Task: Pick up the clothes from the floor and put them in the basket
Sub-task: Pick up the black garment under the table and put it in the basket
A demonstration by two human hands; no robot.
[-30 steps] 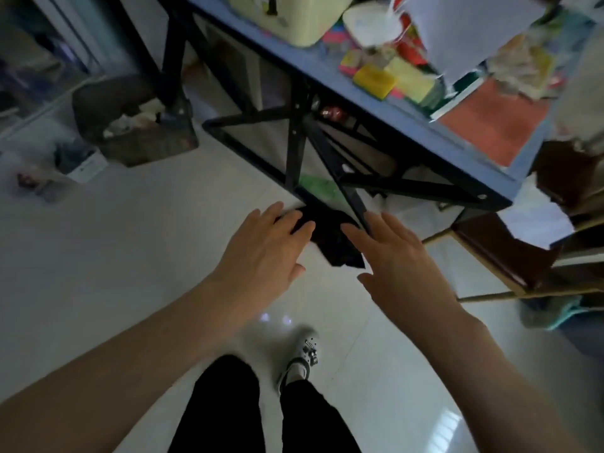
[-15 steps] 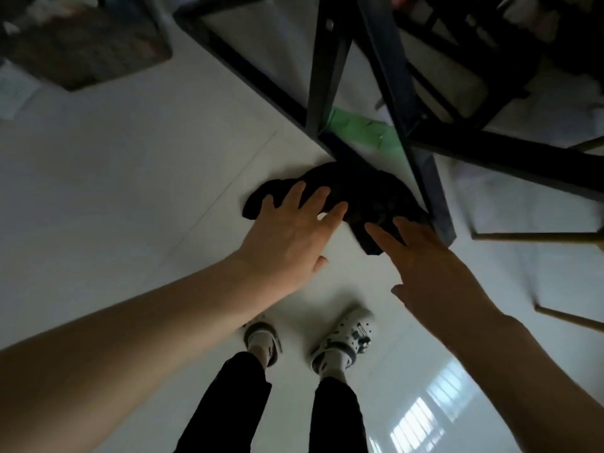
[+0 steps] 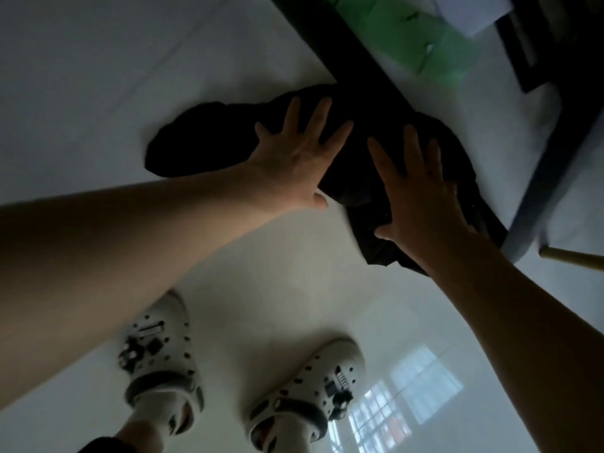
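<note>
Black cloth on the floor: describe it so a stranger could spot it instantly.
On the pale glossy floor, find the dark metal table frame. Against it lies the crumpled black cloth, left hand and right hand spread over it. Unlike the green sheet beyond the frame, it is black and bunched.

Left hand [image 3: 295,161], right hand [image 3: 421,197] flat, fingers spread, on black garment [image 3: 202,148], white floor [image 3: 98,76].

Black garment [image 3: 202,142] partly under table frame [image 3: 336,44]
</note>
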